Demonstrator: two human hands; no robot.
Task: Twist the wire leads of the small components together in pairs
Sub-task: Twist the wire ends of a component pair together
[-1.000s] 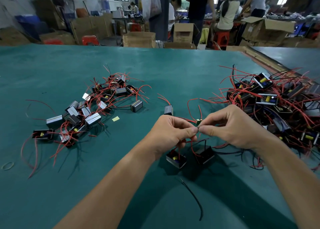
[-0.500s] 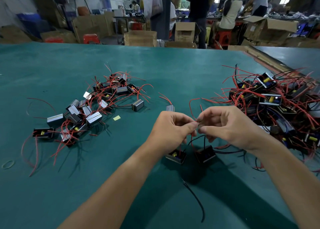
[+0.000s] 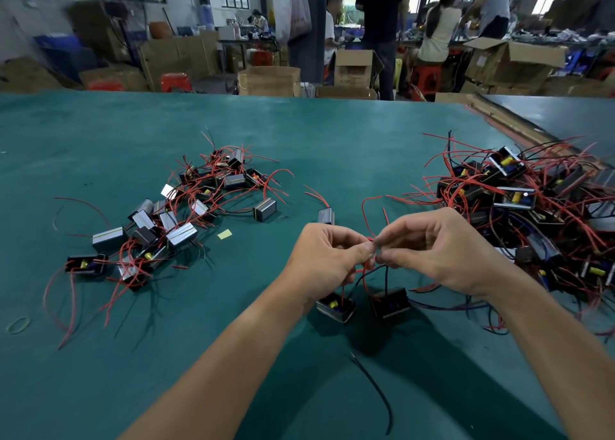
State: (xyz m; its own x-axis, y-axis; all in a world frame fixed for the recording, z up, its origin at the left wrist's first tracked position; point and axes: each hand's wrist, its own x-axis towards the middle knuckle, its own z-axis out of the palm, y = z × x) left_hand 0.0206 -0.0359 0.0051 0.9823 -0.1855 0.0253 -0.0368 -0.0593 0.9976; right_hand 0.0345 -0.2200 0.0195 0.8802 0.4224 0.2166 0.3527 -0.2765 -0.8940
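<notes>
My left hand (image 3: pixel 327 256) and right hand (image 3: pixel 436 250) meet fingertip to fingertip, each pinching the red wire leads (image 3: pixel 365 275) between thumb and forefinger. From my fingers the leads drop to two black components — one component (image 3: pixel 336 306) below my left fingers, the other component (image 3: pixel 390 303) below my right. A wired heap (image 3: pixel 173 220) lies far left of my fingers — a bigger heap (image 3: pixel 539 213) just right.

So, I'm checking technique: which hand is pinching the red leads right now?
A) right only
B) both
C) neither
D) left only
B: the left hand and right hand both pinch the red leads where their fingertips meet.
</notes>
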